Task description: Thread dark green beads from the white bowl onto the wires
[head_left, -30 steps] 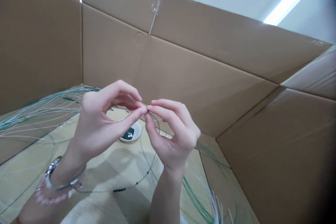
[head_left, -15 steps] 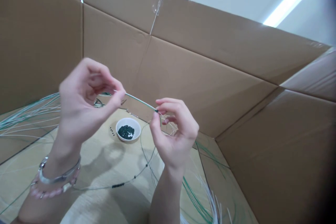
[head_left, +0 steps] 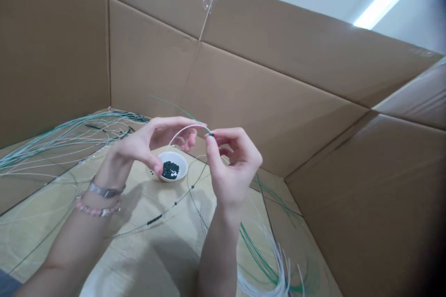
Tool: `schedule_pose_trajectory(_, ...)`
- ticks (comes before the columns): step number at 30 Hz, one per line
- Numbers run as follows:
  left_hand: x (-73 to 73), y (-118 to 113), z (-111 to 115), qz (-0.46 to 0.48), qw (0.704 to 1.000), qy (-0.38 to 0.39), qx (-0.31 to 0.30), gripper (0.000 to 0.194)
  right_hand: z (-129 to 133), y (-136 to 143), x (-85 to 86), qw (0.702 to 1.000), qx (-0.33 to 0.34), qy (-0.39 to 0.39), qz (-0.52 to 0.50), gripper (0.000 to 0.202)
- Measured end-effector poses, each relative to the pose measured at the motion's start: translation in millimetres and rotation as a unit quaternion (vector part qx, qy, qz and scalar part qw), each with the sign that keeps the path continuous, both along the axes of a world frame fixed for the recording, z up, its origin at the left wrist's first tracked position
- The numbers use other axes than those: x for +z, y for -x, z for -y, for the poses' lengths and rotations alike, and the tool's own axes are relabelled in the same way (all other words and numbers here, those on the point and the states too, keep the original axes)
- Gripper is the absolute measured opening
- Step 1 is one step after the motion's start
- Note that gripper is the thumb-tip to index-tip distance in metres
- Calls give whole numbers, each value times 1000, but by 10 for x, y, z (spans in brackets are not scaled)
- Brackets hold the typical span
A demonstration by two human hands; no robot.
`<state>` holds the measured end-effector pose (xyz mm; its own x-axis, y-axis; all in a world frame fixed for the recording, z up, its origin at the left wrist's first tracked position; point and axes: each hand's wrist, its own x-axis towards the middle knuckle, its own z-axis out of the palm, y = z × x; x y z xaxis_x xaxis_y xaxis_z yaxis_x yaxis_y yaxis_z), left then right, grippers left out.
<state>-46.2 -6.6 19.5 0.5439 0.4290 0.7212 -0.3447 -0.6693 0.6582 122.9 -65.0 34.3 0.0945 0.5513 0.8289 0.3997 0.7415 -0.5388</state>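
My right hand [head_left: 234, 162] pinches a white cord [head_left: 181, 131] and a green cord [head_left: 174, 105] between thumb and fingertips, where a small dark bead [head_left: 211, 134] shows. From there the white cord arches left and down, and the green one sticks out to the upper left. My left hand [head_left: 148, 141] is open, thumb and fingers apart, beside the white cord. Just under it stands a white bowl [head_left: 184, 167] partly filled with dark green beads [head_left: 170, 170]. A thin strand below carries a short row of dark beads [head_left: 154, 219] and a few single ones.
Bundles of green and white cords lie at the left [head_left: 66, 137] and the lower right [head_left: 265, 260]. A few loose beads [head_left: 151, 171] lie left of the bowl on the pale wooden board [head_left: 132, 264]. Tall cardboard walls [head_left: 265, 88] surround the work area.
My left hand has let go of the taut cords, opened and moved down and right. The white and green cords have sprung apart. My right hand keeps its pinch, nearly in place.
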Motion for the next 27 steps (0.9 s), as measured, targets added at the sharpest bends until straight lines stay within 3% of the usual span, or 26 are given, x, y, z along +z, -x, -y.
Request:
schedule_pose_trajectory(4, -46, -10, -22, -13, 999, 1, -52, 97, -62, 25, 0, 996, 74, 33, -40, 5)
schedule_pose_trajectory(6, -73, -8, -48, -5, 998, 21, -66, 91, -88, 47, -9, 992, 100, 52, -52, 5)
schedule_pose_trajectory(9, -95, -91, -64, 78, 995, 53, 25, 59, -119, 88, -32, 988, 124, 75, -52, 5)
schedule_pose_trajectory(13, -57, -316, -6, 207, 964, 17, 164, 13, -161, 131, -62, 987, 123, 85, -54, 7)
schedule_pose_trajectory(17, 0, -413, 62, 242, 931, 16, 271, 20, -185, 151, -74, 993, 76, 80, -41, 6)
schedule_pose_trajectory(20, 16, -387, 73, 253, 914, 9, 317, 23, -189, 177, -82, 995, 54, 79, -14, 6)
schedule_pose_trajectory(27, 20, -162, -65, 354, 849, 0, 392, 23, -218, 213, -124, 982, 82, 162, 55, 4)
